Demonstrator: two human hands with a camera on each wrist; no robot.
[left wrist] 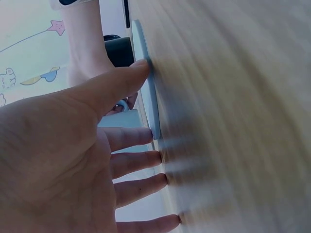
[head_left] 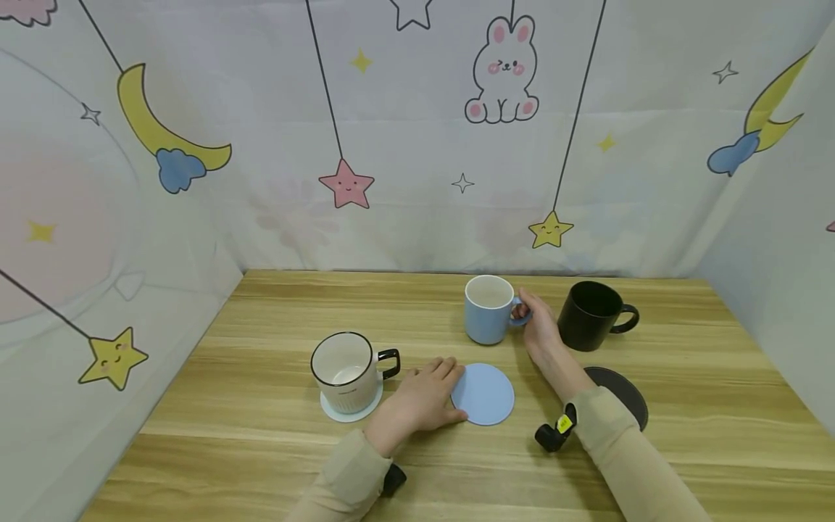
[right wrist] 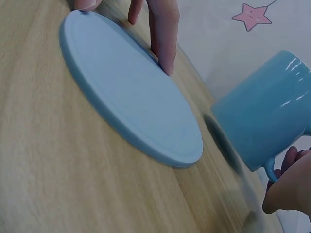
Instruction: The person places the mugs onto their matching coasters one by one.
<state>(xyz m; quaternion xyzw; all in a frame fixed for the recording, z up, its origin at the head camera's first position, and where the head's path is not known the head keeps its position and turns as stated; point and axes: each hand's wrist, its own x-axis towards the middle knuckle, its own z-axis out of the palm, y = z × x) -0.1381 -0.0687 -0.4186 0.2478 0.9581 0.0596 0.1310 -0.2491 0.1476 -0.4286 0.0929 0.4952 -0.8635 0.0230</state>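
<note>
My right hand (head_left: pixel 540 326) grips the handle of a light blue mug (head_left: pixel 487 319) near the back of the table. In the right wrist view the mug (right wrist: pixel 272 111) hangs slightly above the wood, its shadow beneath it. A round light blue coaster (head_left: pixel 483 394) lies flat in front of the mug. At the coaster's left edge, my left hand (head_left: pixel 427 395) touches it with thumb and index finger. The other fingers of that hand spread nearly straight, tips on the table, as the left wrist view shows.
A white mug (head_left: pixel 346 373) with black rim and handle stands on a pale coaster (head_left: pixel 329 412) at left. Right of my right hand is a black mug (head_left: pixel 590 317); a dark coaster (head_left: pixel 622 395) lies partly under my right sleeve. A patterned curtain (head_left: pixel 417 145) borders the wooden table.
</note>
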